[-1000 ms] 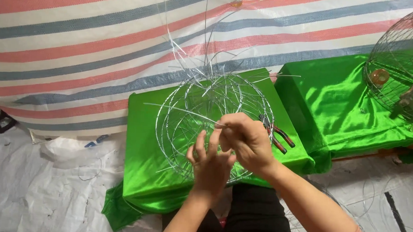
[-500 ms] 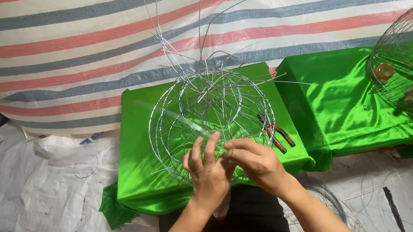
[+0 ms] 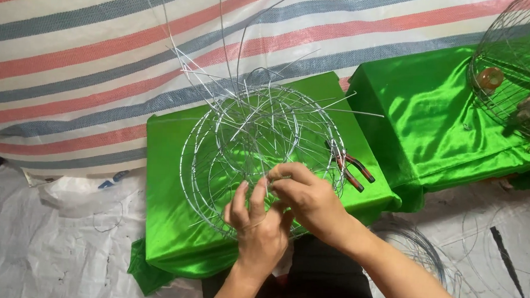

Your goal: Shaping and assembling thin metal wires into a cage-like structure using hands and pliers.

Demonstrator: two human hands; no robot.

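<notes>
A round cage-like frame of silver wire (image 3: pixel 259 137) rests on a small table draped in shiny green cloth (image 3: pixel 168 222), with long loose wire ends sticking up at its far side. My left hand (image 3: pixel 257 225) grips the frame's near rim from below. Beside it, my right hand (image 3: pixel 305 197) pinches a thin wire at the rim, fingertips close to the left hand's. Red-handled pliers (image 3: pixel 349 168) lie on the cloth just right of the frame, untouched.
A second green-draped table (image 3: pixel 430 125) stands to the right with another wire cage (image 3: pixel 511 63) on it holding an orange round piece. A striped tarp hangs behind. Coils of wire (image 3: pixel 420 248) lie on the white floor sheet at the right.
The wire frame and both hands sit lower and nearer me than before. My hands stay together at the near rim, fingers shifting along the wire.
</notes>
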